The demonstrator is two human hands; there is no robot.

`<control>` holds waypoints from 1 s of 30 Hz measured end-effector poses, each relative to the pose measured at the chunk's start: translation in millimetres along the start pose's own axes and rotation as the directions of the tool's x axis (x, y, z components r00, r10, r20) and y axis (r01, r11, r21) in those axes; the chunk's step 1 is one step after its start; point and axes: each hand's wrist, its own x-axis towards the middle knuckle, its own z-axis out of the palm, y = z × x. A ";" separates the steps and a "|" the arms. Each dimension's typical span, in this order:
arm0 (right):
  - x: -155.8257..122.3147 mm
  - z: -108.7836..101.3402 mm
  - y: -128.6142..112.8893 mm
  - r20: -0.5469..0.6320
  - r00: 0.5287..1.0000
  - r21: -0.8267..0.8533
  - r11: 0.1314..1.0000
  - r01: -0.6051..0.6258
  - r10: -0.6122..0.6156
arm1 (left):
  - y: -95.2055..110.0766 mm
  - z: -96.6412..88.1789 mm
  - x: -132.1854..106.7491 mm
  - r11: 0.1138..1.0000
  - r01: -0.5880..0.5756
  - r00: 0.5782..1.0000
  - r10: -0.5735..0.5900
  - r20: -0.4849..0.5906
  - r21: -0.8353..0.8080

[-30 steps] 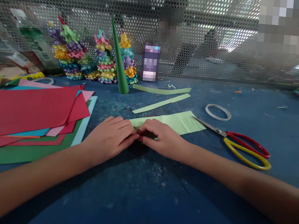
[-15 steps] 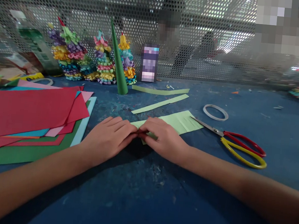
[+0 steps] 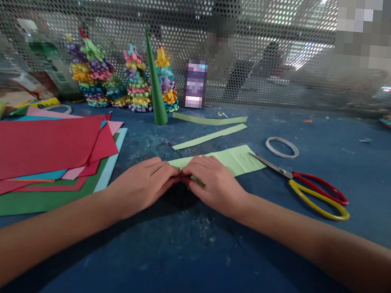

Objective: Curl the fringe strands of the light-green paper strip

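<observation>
A light green sheet of paper [image 3: 244, 161] lies on the blue table, with crease lines near its right end. My left hand [image 3: 148, 179] is closed on the sheet's near left edge, thumb and fingers pinched together. Right against it, my right hand [image 3: 213, 182] pinches the same edge; the two sets of fingertips meet. The part of the paper under my fingers is hidden. Scissors [image 3: 287, 173] with one red and one yellow handle lie to the right, their tip over the sheet's right end. Two pale green strips [image 3: 210, 137] lie beyond my hands.
A stack of coloured paper [image 3: 38, 146] covers the left side. Behind stand a green paper cone [image 3: 155, 86], several frilled paper cones [image 3: 139, 82], a green bottle [image 3: 52, 63] and an upright phone [image 3: 195, 83]. A white ring [image 3: 282, 147] lies at right. Perforated metal [image 3: 277, 30] closes off the back.
My hands stay pinched on the green paper. My left fingers have shifted slightly, and the near flap of paper below my right hand is less visible now.
</observation>
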 end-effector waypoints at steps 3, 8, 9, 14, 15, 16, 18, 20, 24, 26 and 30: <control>-0.1 -1.0 -1.6 -0.007 1.000 -0.001 1.000 0.008 -0.008 | 0.7 -0.6 0.0 0.999 0.026 1.000 -0.026 -0.001 -0.038; -3.2 -4.2 -5.4 -0.061 0.997 -0.016 0.999 0.042 -0.043 | 2.6 -6.0 0.1 0.946 0.234 0.971 -0.216 0.099 -0.224; -4.2 -5.0 -6.1 -0.074 0.995 -0.021 0.998 0.063 -0.064 | 2.8 -8.2 -0.1 0.917 0.286 0.957 -0.257 0.136 -0.278; -7.9 -7.4 -7.8 -0.085 0.981 -0.041 0.984 0.172 -0.175 | 1.4 -18.2 0.4 0.757 0.451 0.889 -0.335 0.313 -0.472; -7.9 -7.2 -7.8 -0.084 0.981 -0.033 0.984 0.172 -0.175 | 0.8 -19.0 0.9 0.742 0.460 0.884 -0.333 0.328 -0.488; -7.6 -6.9 -7.6 -0.084 0.983 -0.017 0.986 0.165 -0.165 | 0.3 -19.2 1.2 0.732 0.464 0.883 -0.334 0.331 -0.499; -6.3 -6.3 -7.2 -0.084 0.988 0.029 0.991 0.131 -0.129 | -0.5 -18.3 1.3 0.736 0.455 0.889 -0.340 0.308 -0.501; -4.5 -6.2 -6.8 -0.071 0.994 0.082 0.992 0.093 -0.088 | -1.0 -16.3 -0.2 0.795 0.410 0.910 -0.327 0.254 -0.446; -0.9 -7.9 -6.0 0.002 0.999 0.166 0.985 0.042 -0.043 | -1.3 -11.2 -6.0 0.986 0.106 0.990 -0.092 0.108 -0.127; 0.2 -8.6 -5.5 0.022 0.999 0.201 0.979 0.026 -0.031 | -0.3 -9.3 -8.1 0.999 -0.016 0.998 0.015 0.053 0.028; 0.9 -7.6 -4.2 0.021 1.000 0.250 0.968 0.000 -0.005 | 4.8 -9.2 -8.5 0.992 0.035 0.999 -0.039 0.034 0.119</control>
